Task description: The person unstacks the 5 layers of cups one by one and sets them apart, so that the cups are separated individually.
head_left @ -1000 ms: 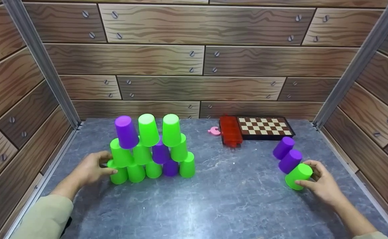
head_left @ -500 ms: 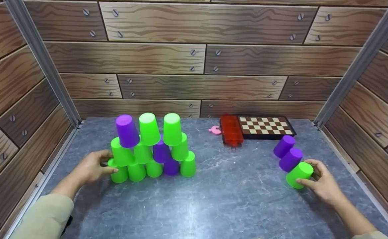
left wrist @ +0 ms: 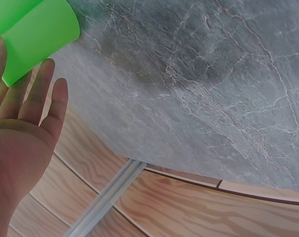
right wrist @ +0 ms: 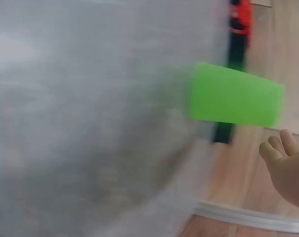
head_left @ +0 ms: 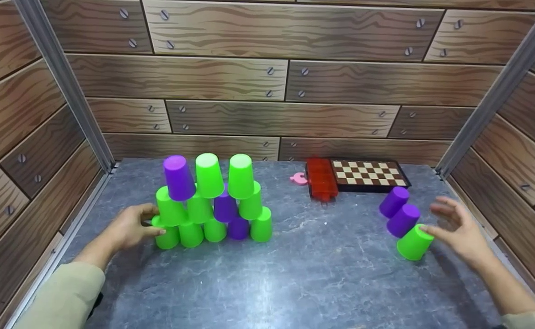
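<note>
A three-tier wall of upturned green and purple cups stands on the left; its top row is a purple cup [head_left: 179, 179] and two green cups [head_left: 209, 177]. My left hand [head_left: 128, 228] holds the leftmost bottom green cup [head_left: 168, 240], thumb in front and fingers behind; the left wrist view shows that hand [left wrist: 23, 143] beside the cup [left wrist: 45, 37]. On the right, my right hand [head_left: 466, 237] has its fingers spread by the near green cup [head_left: 414, 244], thumb close to its top. Behind it stand two purple cups [head_left: 403, 220]. All three are upturned in a slanting row.
A chessboard [head_left: 368, 174] lies at the back, with a translucent red case [head_left: 321, 180] along its left side. A small pink piece [head_left: 299, 178] lies left of the case. Wood-patterned walls [head_left: 203, 77] bound the grey table [head_left: 322, 274] at the back and sides.
My right hand has let go of the near green cup and drawn away up and to the right, its fingers opening. The left hand stays at its cup; the view shifted slightly.
</note>
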A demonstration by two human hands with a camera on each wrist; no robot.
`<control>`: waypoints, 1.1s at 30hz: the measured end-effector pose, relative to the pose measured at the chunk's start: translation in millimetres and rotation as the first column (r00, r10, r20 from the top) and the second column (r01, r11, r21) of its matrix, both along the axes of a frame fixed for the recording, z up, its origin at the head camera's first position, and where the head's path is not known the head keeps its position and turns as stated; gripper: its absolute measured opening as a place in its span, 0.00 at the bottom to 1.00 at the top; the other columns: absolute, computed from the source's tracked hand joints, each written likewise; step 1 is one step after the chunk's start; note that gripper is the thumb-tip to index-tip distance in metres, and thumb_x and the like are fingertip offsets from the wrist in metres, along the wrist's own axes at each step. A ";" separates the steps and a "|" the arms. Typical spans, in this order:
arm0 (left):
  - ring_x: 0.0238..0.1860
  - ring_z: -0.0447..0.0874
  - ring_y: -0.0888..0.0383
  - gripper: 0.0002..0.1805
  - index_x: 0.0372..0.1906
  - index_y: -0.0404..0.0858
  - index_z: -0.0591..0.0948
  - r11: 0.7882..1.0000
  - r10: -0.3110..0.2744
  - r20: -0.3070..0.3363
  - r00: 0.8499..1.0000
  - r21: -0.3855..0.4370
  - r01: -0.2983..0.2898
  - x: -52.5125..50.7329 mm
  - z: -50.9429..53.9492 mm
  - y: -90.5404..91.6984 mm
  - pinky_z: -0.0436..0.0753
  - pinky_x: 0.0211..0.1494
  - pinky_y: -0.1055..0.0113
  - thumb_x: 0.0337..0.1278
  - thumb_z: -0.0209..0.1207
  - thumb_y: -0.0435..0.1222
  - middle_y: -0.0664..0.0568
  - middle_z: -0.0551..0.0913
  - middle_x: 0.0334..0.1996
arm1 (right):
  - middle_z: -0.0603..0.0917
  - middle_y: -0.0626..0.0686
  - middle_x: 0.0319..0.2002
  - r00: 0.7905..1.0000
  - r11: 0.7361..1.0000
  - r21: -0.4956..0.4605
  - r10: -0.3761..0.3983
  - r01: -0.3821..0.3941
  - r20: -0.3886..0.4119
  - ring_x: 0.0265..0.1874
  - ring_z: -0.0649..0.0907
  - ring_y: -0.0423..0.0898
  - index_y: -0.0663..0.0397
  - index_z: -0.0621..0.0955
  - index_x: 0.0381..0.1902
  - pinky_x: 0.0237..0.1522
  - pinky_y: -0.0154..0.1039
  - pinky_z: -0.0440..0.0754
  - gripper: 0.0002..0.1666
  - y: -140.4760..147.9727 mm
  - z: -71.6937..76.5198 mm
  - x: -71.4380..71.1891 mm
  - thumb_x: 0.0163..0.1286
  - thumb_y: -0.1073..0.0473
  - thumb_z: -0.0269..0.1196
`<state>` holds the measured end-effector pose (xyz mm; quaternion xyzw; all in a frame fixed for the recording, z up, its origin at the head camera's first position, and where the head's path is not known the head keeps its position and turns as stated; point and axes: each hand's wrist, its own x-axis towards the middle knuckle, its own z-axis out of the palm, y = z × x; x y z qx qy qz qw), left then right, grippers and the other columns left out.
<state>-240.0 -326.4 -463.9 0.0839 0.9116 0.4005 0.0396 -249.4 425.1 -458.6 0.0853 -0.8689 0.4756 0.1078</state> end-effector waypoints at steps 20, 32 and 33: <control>0.58 0.85 0.33 0.24 0.57 0.27 0.82 1.000 -0.001 -0.007 1.000 -0.002 0.001 -0.2 0.6 1.3 0.86 0.61 0.42 0.58 0.76 0.32 0.36 0.87 0.52 | 0.85 0.55 0.62 0.897 0.906 -0.055 0.406 -0.421 -0.177 0.65 0.82 0.53 0.54 0.77 0.70 0.71 0.41 0.77 0.37 -228.1 129.9 -50.3 0.64 0.66 0.78; 0.58 0.86 0.36 0.24 0.56 0.29 0.83 1.000 0.012 -0.004 1.000 -0.024 -0.012 -1.4 -0.4 1.0 0.85 0.62 0.42 0.58 0.77 0.33 0.38 0.88 0.52 | 0.87 0.53 0.59 0.831 0.842 0.060 0.539 -0.536 -0.138 0.63 0.84 0.52 0.51 0.81 0.69 0.66 0.46 0.82 0.35 -339.5 135.1 -65.4 0.65 0.58 0.79; 0.58 0.86 0.36 0.24 0.57 0.29 0.83 1.000 0.015 -0.002 1.000 -0.022 -0.016 -1.4 -0.5 1.0 0.85 0.62 0.42 0.58 0.77 0.33 0.38 0.88 0.52 | 0.87 0.53 0.59 0.827 0.838 0.071 0.546 -0.542 -0.131 0.62 0.84 0.52 0.50 0.81 0.69 0.67 0.46 0.82 0.35 -345.2 134.0 -66.7 0.65 0.58 0.79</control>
